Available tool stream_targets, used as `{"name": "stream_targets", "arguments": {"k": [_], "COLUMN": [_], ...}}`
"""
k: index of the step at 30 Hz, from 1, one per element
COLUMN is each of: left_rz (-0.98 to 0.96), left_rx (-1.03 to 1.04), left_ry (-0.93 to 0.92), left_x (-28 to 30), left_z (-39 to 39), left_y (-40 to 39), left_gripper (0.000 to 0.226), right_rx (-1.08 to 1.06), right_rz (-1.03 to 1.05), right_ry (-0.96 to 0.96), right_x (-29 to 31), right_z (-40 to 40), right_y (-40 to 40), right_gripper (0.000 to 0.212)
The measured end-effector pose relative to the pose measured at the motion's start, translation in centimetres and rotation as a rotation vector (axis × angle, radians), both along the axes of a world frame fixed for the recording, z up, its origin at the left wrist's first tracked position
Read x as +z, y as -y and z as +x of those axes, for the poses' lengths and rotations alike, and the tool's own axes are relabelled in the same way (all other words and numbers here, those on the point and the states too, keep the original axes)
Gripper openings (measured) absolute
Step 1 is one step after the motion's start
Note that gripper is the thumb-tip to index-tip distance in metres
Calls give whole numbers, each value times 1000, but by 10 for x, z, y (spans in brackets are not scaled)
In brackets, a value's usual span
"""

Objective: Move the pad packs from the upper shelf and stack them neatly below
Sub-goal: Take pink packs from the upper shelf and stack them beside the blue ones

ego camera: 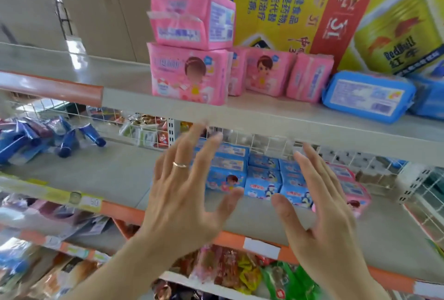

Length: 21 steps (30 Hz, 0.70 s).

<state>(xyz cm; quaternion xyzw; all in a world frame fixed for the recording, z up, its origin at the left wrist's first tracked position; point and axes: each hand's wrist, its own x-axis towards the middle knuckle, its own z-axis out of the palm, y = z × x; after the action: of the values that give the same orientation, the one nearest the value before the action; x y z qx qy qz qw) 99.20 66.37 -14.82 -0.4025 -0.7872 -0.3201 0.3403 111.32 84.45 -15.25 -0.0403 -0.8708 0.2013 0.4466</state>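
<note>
On the upper shelf [276, 117] stand several pink pad packs: one pink pack [192, 18] lies on top of another pink pack [189, 74], with more pink packs [269, 71] behind to the right. Blue pad packs [367, 95] lie at the shelf's right. On the lower shelf [115, 174] blue pad packs [262, 174] are stacked in rows, and pink packs [353, 191] sit beside them on the right. My left hand [187, 186] and my right hand [322, 206] are raised in front of the lower stack, fingers spread, holding nothing.
Blue tubes [48, 136] lie loose at the left of the lower shelf. A wire grid backs that shelf. Large yellow and red cartons [312, 11] stand behind the upper packs. Snack bags [240, 273] fill the shelf below.
</note>
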Motion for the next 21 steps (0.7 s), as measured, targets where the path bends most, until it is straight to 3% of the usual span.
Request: {"name": "stream_targets", "arguments": {"k": [9, 14, 21], "left_rz": [316, 243, 169], "left_rx": [128, 273, 434], "left_ry": [83, 100, 180], "left_x": [122, 177, 186], "left_z": [-88, -113, -134], "left_y": [16, -18, -47], "left_gripper": [100, 106, 108], "right_rx": [10, 38, -1], "right_rz": [88, 90, 44], "right_ry": [-67, -132, -65], "right_x": [30, 18, -3], "right_z": [-20, -21, 16], "right_y": [16, 13, -10], "right_gripper": [65, 66, 63]}}
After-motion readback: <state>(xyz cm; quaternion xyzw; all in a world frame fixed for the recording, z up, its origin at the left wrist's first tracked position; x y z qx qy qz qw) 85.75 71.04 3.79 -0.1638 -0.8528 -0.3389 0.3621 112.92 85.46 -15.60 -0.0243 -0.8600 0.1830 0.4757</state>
